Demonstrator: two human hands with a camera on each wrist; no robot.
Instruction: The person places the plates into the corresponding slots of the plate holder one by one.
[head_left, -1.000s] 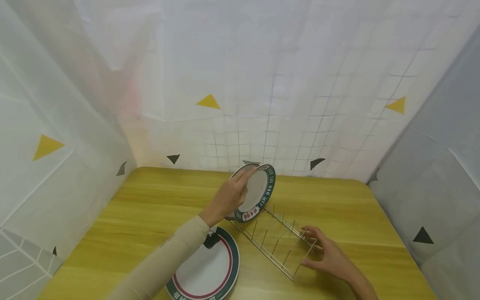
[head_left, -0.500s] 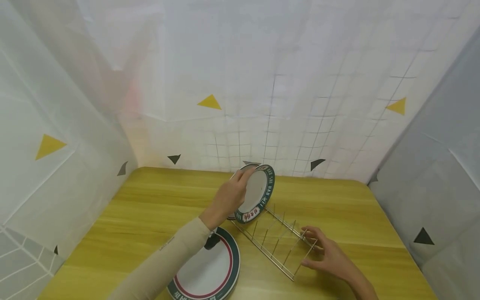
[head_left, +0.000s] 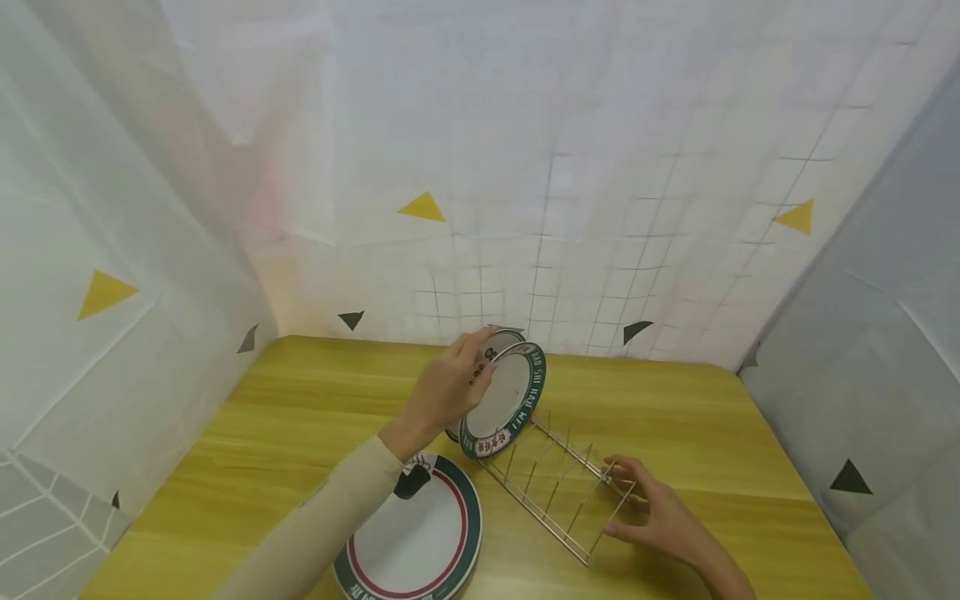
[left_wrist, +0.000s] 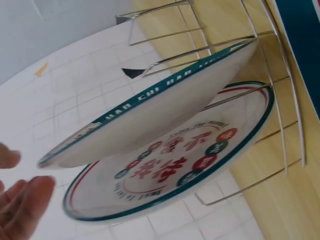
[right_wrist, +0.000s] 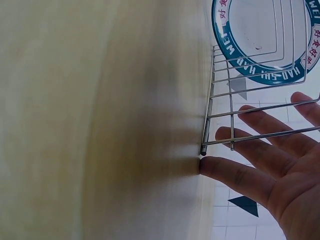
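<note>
Two round plates with green rims stand tilted in the far end of a wire plate rack (head_left: 534, 510), the front plate (head_left: 495, 398) lettered on its rim. Behind it, the rear plate (left_wrist: 200, 157) shows red characters in the left wrist view. My left hand (head_left: 438, 392) is beside their upper left edges; its fingers (left_wrist: 37, 192) are apart from both plates in the left wrist view. At the rack's near right end, my right hand (head_left: 663, 512) holds the end wires between thumb and fingers. The right wrist view shows its fingers (right_wrist: 250, 170) behind the wires, thumb hidden.
A larger plate (head_left: 408, 542) with a green rim and red ring lies flat left of the rack, apparently stacked on another, partly under the left sleeve (head_left: 322, 521). The wooden table (head_left: 675, 408) ends at white sheeting at the back and sides.
My left hand has let go of the front plate and drawn slightly left, fingers spreading. That plate has settled a little lower and leftward. The right hand stays at the rack's end.
</note>
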